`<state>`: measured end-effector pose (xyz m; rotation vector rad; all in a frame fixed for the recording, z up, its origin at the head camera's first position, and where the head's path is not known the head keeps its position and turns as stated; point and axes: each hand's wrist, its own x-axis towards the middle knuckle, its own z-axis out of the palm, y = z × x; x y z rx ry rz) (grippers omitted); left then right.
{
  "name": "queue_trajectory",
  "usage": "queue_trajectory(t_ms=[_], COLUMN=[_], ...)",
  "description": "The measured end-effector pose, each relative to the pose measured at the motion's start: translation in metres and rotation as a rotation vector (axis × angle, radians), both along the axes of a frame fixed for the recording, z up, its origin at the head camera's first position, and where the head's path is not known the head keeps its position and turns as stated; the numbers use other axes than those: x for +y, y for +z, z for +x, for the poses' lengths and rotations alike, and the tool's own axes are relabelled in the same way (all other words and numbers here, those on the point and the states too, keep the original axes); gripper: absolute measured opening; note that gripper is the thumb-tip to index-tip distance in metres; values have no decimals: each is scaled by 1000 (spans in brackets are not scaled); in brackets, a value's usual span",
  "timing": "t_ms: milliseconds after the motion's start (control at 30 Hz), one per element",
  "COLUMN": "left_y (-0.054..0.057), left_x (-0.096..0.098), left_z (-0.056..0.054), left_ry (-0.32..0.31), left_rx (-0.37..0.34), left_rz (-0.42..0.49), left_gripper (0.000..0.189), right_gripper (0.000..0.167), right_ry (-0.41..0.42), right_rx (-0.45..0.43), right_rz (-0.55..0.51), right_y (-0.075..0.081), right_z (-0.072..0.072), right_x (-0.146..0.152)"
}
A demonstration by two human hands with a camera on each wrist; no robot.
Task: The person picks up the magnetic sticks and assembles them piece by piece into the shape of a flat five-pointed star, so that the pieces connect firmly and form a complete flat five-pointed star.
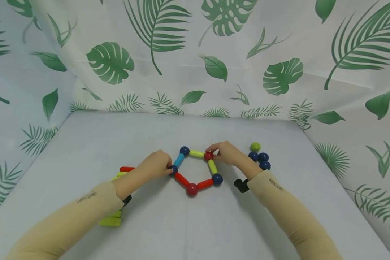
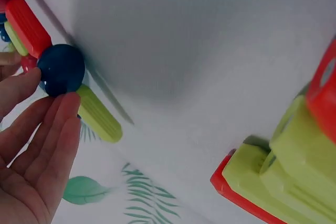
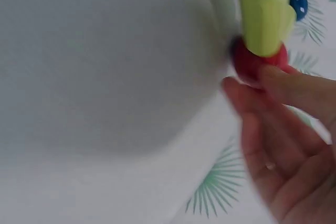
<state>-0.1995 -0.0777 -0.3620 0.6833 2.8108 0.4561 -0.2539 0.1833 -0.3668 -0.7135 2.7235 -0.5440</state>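
A five-sided ring of plastic rods and balls lies on the table. My left hand (image 1: 157,164) pinches the dark blue ball (image 2: 62,69) at the ring's left corner, between thumb and fingertips. A red rod (image 1: 182,180) runs from that ball to the near red ball (image 1: 191,189), and a light blue rod (image 1: 179,160) to the far blue ball (image 1: 184,151). My right hand (image 1: 227,153) holds the far-right red ball (image 3: 252,64) in its fingers. Lime rods (image 1: 196,154) join at this ball, one leading to the right-hand blue ball (image 1: 217,179).
Under and beside my left forearm lies a group of lime rods (image 1: 110,221) with a red rod (image 1: 126,169). Past my right wrist sit several loose dark blue balls (image 1: 263,157) and a lime ball (image 1: 255,146). A leaf-patterned cloth (image 1: 195,79) stands behind the white table (image 1: 195,231).
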Motion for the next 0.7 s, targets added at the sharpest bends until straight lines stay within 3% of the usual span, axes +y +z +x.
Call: queue_trajectory(t_ms=[167,300,500,700], left_y=[0,5,13,6], left_x=[-2,-14,-62,-104], left_z=[9,13,10,13], left_ry=[32,31,-1,34], left_rx=[-2,7,46,-8], left_rz=[16,47,11,-23], left_gripper=[15,18,25,22], right_gripper=[41,44,41,33], right_ry=[10,4,48,37], right_rx=[-48,-71,-97,-111], right_rz=[-32,-41,-17,-51], right_y=[-1,5,9,2], right_z=[5,19,45,53], right_x=[-1,3,14,24])
